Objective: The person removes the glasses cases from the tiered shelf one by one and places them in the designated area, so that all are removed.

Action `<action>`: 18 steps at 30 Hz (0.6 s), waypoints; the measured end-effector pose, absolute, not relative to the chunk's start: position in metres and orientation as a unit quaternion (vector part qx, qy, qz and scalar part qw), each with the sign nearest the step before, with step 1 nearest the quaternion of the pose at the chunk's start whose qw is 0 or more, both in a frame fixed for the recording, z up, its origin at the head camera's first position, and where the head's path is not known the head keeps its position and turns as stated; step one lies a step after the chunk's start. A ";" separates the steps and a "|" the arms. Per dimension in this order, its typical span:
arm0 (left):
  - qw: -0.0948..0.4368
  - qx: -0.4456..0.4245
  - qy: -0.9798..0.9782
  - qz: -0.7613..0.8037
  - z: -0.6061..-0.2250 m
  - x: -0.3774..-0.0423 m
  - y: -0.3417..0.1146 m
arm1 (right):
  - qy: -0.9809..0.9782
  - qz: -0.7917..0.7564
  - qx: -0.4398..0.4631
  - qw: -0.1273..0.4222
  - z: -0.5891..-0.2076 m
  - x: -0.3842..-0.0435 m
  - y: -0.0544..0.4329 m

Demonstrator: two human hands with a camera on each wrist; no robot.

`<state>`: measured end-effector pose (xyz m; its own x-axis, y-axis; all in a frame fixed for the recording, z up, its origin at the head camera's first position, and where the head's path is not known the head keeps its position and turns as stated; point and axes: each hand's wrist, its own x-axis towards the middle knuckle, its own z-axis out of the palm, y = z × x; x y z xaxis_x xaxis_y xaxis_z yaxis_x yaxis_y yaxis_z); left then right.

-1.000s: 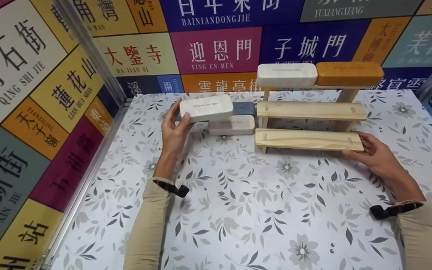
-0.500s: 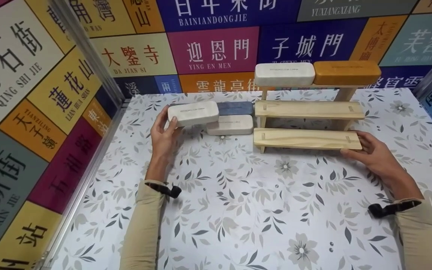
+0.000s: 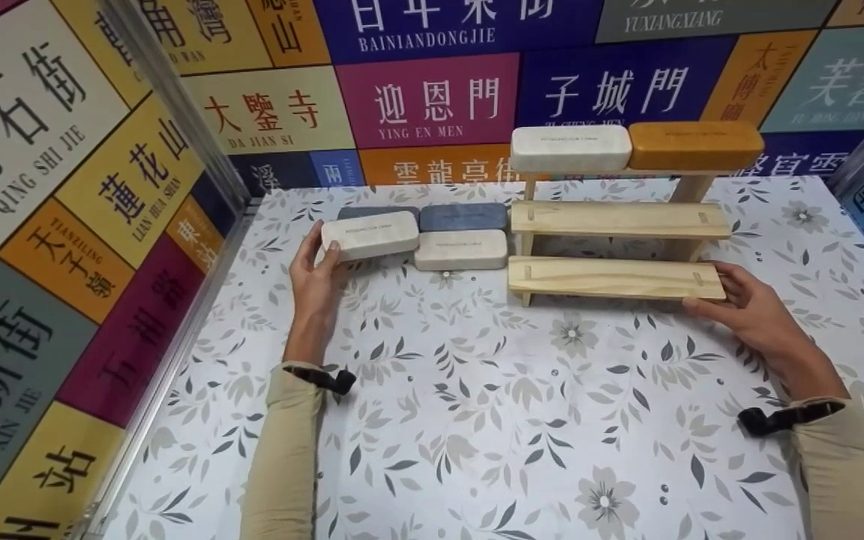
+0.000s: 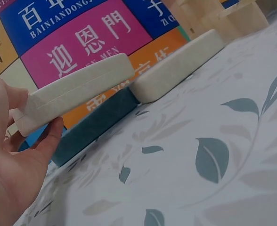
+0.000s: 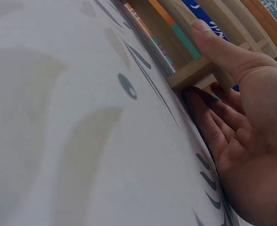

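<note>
My left hand [image 3: 312,271] pinches the left end of a white glasses case [image 3: 372,234], thumb at the front. In the left wrist view that case [image 4: 79,92] is raised over the tablecloth, tilted, before a blue glasses case [image 4: 98,120]. Seen from the head, it partly hides this left blue case. A second blue case [image 3: 463,217] stands to its right, behind another white case [image 3: 460,250]. At the right, my right hand [image 3: 751,304] grips the end of the lowest board of a three-tier wooden display stand [image 3: 616,279], thumb in front; the right wrist view shows fingers curled beside its leg.
On the stand's top tier sit a white case [image 3: 571,148] and an orange-brown case [image 3: 694,146]. The middle board [image 3: 619,220] is bare. A flower-patterned tablecloth [image 3: 522,420] covers the table. Panels with lettering [image 3: 432,101] rise behind and at the left.
My left hand has moved left and down with the white case, and the blue cases behind show more. My right hand keeps its grip on the stand.
</note>
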<state>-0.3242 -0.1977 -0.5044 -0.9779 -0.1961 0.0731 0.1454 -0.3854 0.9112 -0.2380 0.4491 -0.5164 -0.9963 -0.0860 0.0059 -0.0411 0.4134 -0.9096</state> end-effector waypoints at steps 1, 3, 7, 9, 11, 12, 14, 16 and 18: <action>0.098 0.024 -0.541 -0.835 -0.505 -0.324 -0.199 | 0.839 -0.542 -0.041 0.020 -0.516 -0.238 0.449; 0.090 0.025 -0.535 -0.840 -0.506 -0.324 -0.202 | 0.836 -0.547 -0.046 0.019 -0.516 -0.237 0.448; 0.077 0.022 -0.530 -0.844 -0.508 -0.323 -0.209 | 0.834 -0.548 -0.053 0.019 -0.516 -0.237 0.448; 0.074 0.024 -0.532 -0.843 -0.509 -0.324 -0.212 | 0.835 -0.547 -0.052 0.018 -0.516 -0.237 0.448; 0.071 0.029 -0.537 -0.840 -0.510 -0.324 -0.214 | 0.836 -0.546 -0.052 0.018 -0.516 -0.237 0.448; 0.068 0.032 -0.539 -0.839 -0.511 -0.324 -0.215 | 0.835 -0.548 -0.052 0.018 -0.516 -0.237 0.447; 0.065 0.036 -0.546 -0.835 -0.512 -0.325 -0.216 | 0.827 -0.559 -0.051 0.018 -0.516 -0.237 0.447; 0.061 0.037 -0.550 -0.832 -0.513 -0.325 -0.215 | 0.820 -0.570 -0.051 0.019 -0.516 -0.237 0.447; 0.057 0.039 -0.552 -0.831 -0.515 -0.325 -0.215 | 0.812 -0.582 -0.050 0.020 -0.517 -0.237 0.447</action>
<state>-0.3254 -0.2149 -0.5146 -0.9904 -0.1382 -0.0007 0.0530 -0.3845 0.9216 -0.2374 0.4468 -0.5165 -0.9942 -0.1043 0.0253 -0.0574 0.3183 -0.9463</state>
